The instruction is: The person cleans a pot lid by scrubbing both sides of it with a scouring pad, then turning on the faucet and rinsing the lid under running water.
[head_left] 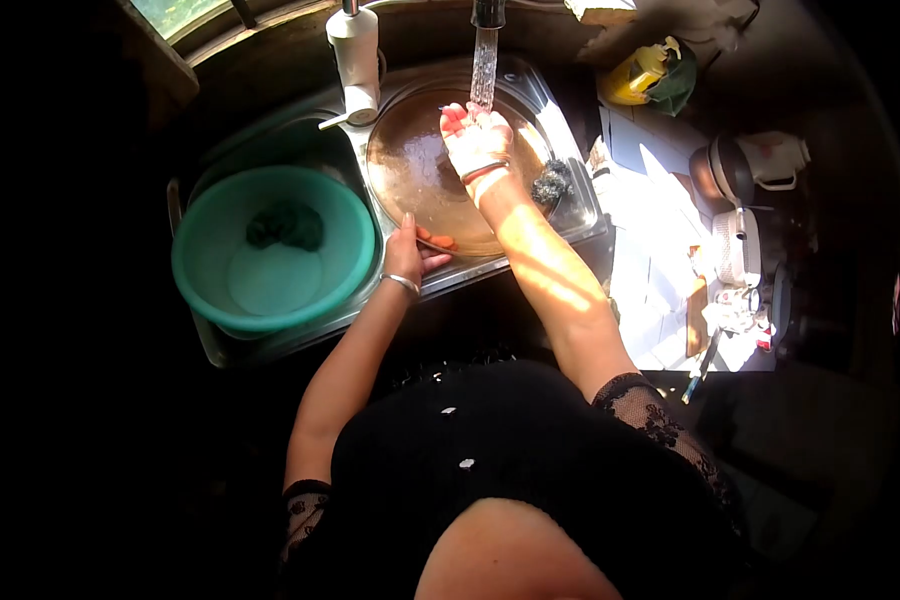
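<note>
A large round see-through brownish glass plate (410, 160) lies over the right sink bowl, wet and shiny. My left hand (410, 255) grips its near rim, the thumb on top and the fingers showing partly through the glass. Above the plate, my right hand (478, 140) is palm up with fingers extended, holding nothing. Water from the tap (487, 14) runs down onto its fingers. Just right of the plate, a dark wiry scouring pad (550, 183) rests on the sink's edge.
A green plastic basin (195, 285) with a dark wad inside stands in the left part of the steel sink (580, 205). Behind stands a white faucet-like fixture (353, 60). On the right counter are a yellow bottle (634, 76), a pan (722, 172) and a white jug (778, 160).
</note>
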Available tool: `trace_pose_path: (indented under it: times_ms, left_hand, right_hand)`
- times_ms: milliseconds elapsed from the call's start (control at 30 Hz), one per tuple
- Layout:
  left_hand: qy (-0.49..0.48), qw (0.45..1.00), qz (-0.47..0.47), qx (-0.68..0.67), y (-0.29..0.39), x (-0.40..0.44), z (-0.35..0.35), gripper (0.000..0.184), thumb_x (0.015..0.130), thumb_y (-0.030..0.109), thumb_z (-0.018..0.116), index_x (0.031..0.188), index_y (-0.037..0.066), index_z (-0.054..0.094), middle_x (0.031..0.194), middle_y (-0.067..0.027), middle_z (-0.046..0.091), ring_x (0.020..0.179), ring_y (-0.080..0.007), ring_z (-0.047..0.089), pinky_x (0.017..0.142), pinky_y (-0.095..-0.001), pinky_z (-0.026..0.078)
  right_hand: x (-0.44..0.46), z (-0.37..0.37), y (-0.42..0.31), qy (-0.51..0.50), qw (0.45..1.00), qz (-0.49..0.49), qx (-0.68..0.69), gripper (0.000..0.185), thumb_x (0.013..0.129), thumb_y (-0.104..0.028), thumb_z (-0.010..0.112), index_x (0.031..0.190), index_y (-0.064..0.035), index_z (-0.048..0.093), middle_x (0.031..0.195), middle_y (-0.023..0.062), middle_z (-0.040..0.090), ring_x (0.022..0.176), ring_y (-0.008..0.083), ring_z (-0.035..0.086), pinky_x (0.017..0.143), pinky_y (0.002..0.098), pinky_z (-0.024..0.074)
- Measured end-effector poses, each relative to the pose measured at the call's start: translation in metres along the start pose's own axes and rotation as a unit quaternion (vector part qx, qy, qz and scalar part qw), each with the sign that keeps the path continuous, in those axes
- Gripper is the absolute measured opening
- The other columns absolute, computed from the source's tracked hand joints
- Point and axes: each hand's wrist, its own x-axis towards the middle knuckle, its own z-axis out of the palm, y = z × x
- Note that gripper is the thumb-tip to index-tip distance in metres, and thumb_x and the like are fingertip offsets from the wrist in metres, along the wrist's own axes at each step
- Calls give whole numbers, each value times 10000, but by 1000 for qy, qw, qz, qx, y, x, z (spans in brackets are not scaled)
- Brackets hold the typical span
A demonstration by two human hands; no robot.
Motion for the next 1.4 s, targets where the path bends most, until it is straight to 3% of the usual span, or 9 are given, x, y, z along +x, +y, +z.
trace_pose_path:
  times_ms: [167,333,433,467,533,767,933,1033,1400]
  left_hand:
    - [13,1000,-1,8,4,-4,4,404,992,411,295,886,39,412,855,-264,633,789,-382,661,602,-392,568]
    - [30,999,0,21,8,-9,11,407,995,390,286,877,22,417,855,-270,630,790,-380,661,590,-378,572]
    - [21,1000,-2,17,6,-3,6,414,991,407,291,884,23,402,846,-266,628,778,-379,664,588,-386,573]
    - [17,1000,-3,14,4,-2,5,412,988,420,297,890,31,391,841,-264,627,769,-380,665,591,-394,573]
    - [23,999,3,29,7,-8,11,440,999,390,263,869,3,429,865,-271,629,797,-368,664,581,-364,576]
    - [23,999,5,22,7,-6,11,455,985,432,282,881,7,408,872,-266,611,768,-366,664,576,-395,581]
    - [37,999,12,8,3,-2,10,650,941,583,197,1048,-8,446,1018,-234,598,877,-348,646,663,-426,570]
    - [28,1000,4,9,12,-16,20,880,879,695,90,1320,-22,348,1082,-210,589,943,-354,627,717,-435,560]
    - [-46,999,-5,-23,23,-24,21,946,825,758,41,1379,40,309,1193,-166,563,1074,-295,585,814,-443,527]
  right_hand:
    - [-7,15,-10,4,1000,1,-5,442,947,-292,378,1225,45,440,1214,178,517,1109,334,521,877,406,465]
    - [-36,-6,-58,-17,939,-164,-301,408,904,-205,501,1224,47,483,1136,173,577,1028,294,582,873,370,473]
    - [-30,-78,-95,17,500,-387,-775,420,860,-323,524,1191,-70,580,1252,222,512,1131,355,504,947,420,411]
    - [-46,-87,-97,87,406,-308,-856,525,841,-405,530,1275,-109,515,1356,239,408,1247,377,394,1001,471,355]
    - [-62,-105,-97,119,402,-179,-890,602,835,-428,525,1349,-132,426,1394,262,334,1303,420,304,1040,499,305]
    - [-91,-126,-32,-104,422,-419,-797,458,882,-158,492,1314,-15,441,1369,275,338,1291,443,305,1070,453,292]
    - [-110,-70,16,-362,393,-357,-766,420,876,-194,491,1278,-73,483,1375,235,365,1316,389,298,1087,442,262]
    - [-57,-37,29,-332,332,-376,-799,384,883,-200,478,1255,-106,507,1370,195,391,1316,361,305,1087,422,274]
    - [-72,-39,31,-439,378,-329,-746,342,851,-185,527,1180,-100,566,1346,165,431,1311,362,319,1081,431,289]
